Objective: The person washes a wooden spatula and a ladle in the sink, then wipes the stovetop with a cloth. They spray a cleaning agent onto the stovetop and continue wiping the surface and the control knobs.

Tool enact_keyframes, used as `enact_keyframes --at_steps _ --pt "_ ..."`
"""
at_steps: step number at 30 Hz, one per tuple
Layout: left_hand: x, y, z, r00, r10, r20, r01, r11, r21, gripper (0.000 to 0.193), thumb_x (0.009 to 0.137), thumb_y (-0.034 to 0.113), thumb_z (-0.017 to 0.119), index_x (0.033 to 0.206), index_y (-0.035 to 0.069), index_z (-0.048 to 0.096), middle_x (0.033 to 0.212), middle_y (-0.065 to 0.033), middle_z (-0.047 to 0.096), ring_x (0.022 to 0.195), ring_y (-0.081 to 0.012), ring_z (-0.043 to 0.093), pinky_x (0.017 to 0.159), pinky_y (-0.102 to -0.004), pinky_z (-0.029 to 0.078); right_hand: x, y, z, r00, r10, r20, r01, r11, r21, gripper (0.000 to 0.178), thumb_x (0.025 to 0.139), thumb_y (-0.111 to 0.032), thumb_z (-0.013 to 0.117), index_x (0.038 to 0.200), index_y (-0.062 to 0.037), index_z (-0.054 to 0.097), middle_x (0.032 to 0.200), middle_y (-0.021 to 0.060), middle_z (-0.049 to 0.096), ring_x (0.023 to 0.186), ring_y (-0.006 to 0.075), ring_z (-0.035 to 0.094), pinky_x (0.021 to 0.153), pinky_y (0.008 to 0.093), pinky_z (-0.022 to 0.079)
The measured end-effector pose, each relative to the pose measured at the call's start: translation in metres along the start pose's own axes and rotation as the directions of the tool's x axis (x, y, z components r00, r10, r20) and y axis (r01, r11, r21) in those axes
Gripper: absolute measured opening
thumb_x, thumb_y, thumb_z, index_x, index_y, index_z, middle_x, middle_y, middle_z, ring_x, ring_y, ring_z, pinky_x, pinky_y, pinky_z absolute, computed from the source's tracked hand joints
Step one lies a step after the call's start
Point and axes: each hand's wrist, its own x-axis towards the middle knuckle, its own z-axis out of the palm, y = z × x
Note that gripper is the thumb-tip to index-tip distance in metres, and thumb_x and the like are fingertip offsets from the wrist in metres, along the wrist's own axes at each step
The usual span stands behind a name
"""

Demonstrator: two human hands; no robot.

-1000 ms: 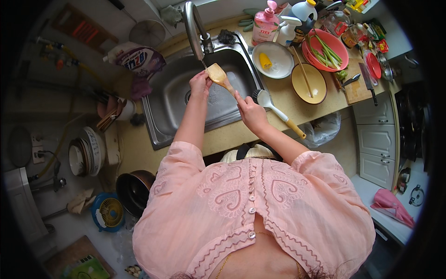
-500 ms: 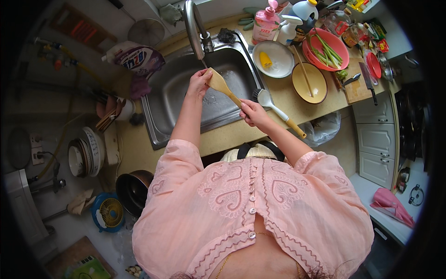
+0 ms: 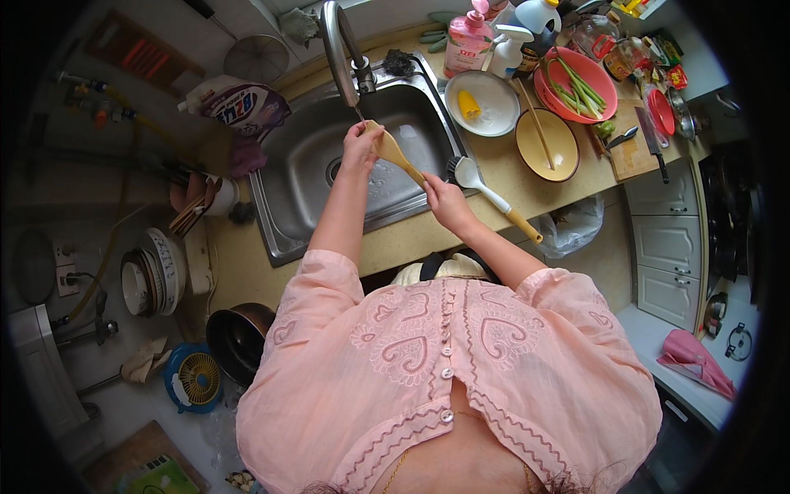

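Over the steel sink I hold a wooden spatula tilted between both hands. My left hand is closed on its broad head, just under the tap, where a thin stream of water comes down. Lower down, my right hand wraps round the handle. A white dish brush with a wooden grip rests on the counter by the sink's right rim, close to my right hand. Water wets the basin floor near the drain.
Right of the sink stand a white bowl with a yellow piece in it, a yellow bowl with a wooden stick, and a red basin of green stalks. A knife lies on a cutting board. Bottles line the back.
Both hands and the spatula have shifted slightly, the left hand a little to the right under the tap. The grip on the spatula stays the same.
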Motion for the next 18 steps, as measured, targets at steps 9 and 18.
enact_keyframes --at_steps 9,18 --pt "-0.004 0.003 0.001 0.997 -0.031 -0.075 0.023 0.993 -0.114 0.013 0.080 0.019 0.063 0.090 0.013 0.059 0.079 0.0011 0.056 0.069 -0.0127 0.055 0.051 -0.0298 0.046 -0.004 -0.014 -0.004 0.998 -0.058 -0.006 0.052 0.930 -0.364 0.023 0.088 -0.018 0.044 0.109 -0.0095 0.050 0.062 0.0180 0.057 0.058 0.0379 0.056 0.050 0.0473 0.043" --pt "-0.003 0.004 -0.007 0.996 0.061 0.067 -0.064 0.997 0.038 0.016 0.079 0.014 0.065 0.093 0.009 0.058 0.082 -0.0008 0.059 0.074 -0.0152 0.059 0.063 -0.0305 0.050 0.000 0.010 -0.002 0.996 0.078 0.036 -0.082 0.990 0.112 0.026 0.088 -0.018 0.046 0.107 -0.0020 0.054 0.067 0.0172 0.060 0.061 0.0297 0.059 0.057 0.0381 0.046"
